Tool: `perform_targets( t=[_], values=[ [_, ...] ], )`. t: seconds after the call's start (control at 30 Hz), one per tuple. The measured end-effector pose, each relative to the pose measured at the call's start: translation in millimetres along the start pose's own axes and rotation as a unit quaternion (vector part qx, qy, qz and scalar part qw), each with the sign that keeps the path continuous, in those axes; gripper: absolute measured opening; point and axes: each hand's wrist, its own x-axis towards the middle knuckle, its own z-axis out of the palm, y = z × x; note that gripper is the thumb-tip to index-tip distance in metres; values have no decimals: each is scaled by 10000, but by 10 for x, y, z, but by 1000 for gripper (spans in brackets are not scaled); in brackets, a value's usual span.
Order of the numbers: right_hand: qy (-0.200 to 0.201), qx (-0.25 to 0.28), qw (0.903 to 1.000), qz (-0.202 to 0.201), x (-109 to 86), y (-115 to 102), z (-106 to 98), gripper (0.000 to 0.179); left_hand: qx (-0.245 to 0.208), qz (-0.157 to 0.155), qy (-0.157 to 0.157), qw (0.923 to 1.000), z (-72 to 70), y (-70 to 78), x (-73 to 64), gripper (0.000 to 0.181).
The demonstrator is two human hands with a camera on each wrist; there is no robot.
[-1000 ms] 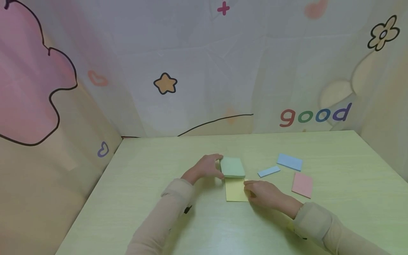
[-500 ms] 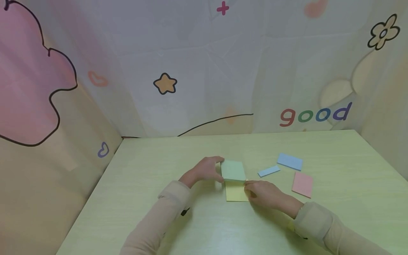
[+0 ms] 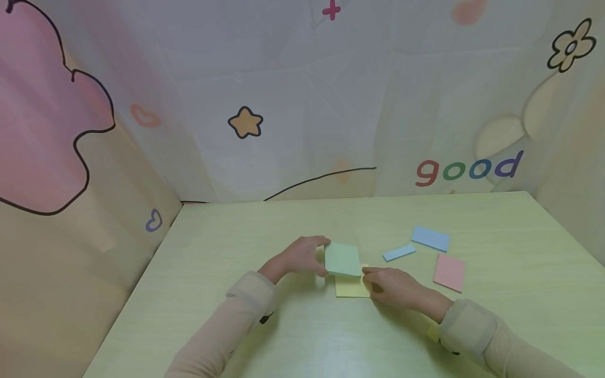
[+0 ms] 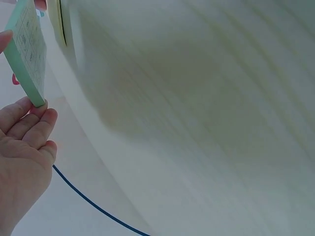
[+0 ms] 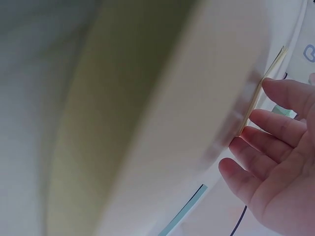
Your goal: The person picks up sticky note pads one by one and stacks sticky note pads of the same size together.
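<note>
Green paper is filling my left grip (image 3: 304, 254): I'm pinching the green pad (image 3: 342, 259) between thumb and fingers, off the surface (image 3: 227, 236), overlapping the yellow pad (image 3: 348, 287) as the head camera is seeing it. My right grip (image 3: 399, 289) is keeping nothing clasped, its fingertips just touching the yellow edge. Progress, I'm judging: green is lifted but awaiting placement, while narrow blue strip (image 3: 399, 253), wide blue pad (image 3: 430, 239) and pink pad (image 3: 449, 272) are lying unhandled.
</note>
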Motion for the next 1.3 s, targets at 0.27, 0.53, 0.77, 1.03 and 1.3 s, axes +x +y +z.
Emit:
perform_targets(
  t=[0.27,0.53,0.77,1.03,1.3],
  values=[
    [-51,-61,10000,-2,2,1,3,11,43,59,-72,9999,14,9,-75,76],
    [-31,-83,10000,32,2,6,-3,20,70,108,-110,9999,30,12,-158,74],
    [-92,-24,9999,108,1,-13,-9,22,221,195,-154,9994,41,16,-223,74],
    [-93,-39,9999,88,3,-3,-6,22,420,313,-287,9982,42,53,-307,73],
    [-131,-12,9998,126,2,7,3,23,1190,629,-446,9899,74,44,-309,73]
  ],
)
